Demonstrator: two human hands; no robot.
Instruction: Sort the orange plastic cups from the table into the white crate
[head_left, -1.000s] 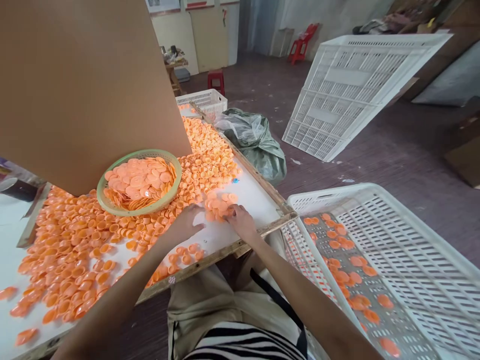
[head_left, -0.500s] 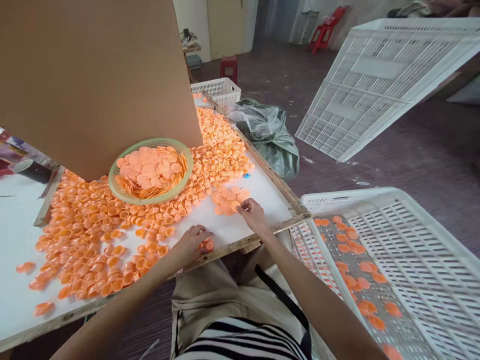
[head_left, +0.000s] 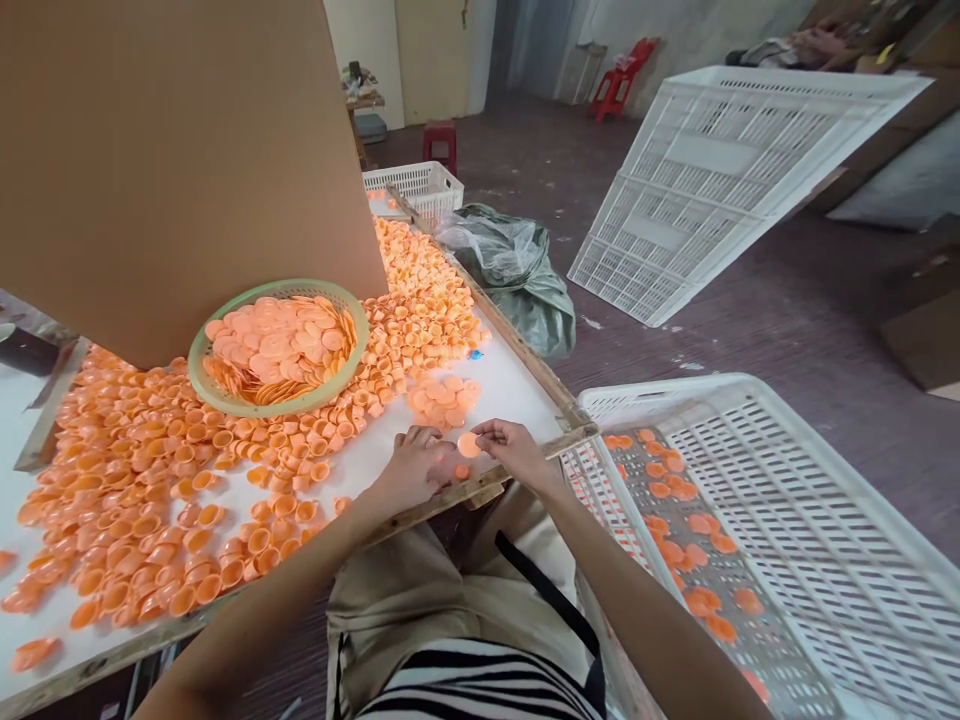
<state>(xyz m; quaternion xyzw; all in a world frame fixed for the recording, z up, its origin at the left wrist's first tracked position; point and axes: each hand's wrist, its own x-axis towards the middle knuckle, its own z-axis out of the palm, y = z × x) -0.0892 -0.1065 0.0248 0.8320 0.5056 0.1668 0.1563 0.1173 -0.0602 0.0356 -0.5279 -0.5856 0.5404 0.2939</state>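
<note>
A thin orange disc (head_left: pixel 469 444) is pinched between the thumb and fingers of my right hand (head_left: pixel 516 452), just above the table near its front edge. My left hand (head_left: pixel 414 468) faces it from the left, fingers curled over small orange cups that are mostly hidden. One orange cup (head_left: pixel 462 471) shows beside its fingertips, below the disc. Beyond both hands lies a small pile of orange discs (head_left: pixel 444 402). Loose orange cups (head_left: pixel 150 500) spread thickly over the white tabletop to the left. A green basket (head_left: pixel 196 375) heaped with more discs sits among them.
A tall brown board (head_left: pixel 180 150) stands behind the basket. Wooden strips (head_left: pixel 517 345) edge the table. At my right a white crate (head_left: pixel 795 450) holds several orange pieces; another white crate (head_left: pixel 675 190) stands tilted farther off. A green plastic bag (head_left: pixel 525 290) lies beside the table.
My right hand has drawn a disc off the small pile toward me. My left hand has moved right, close to it. The camera view has shifted slightly to the right.
</note>
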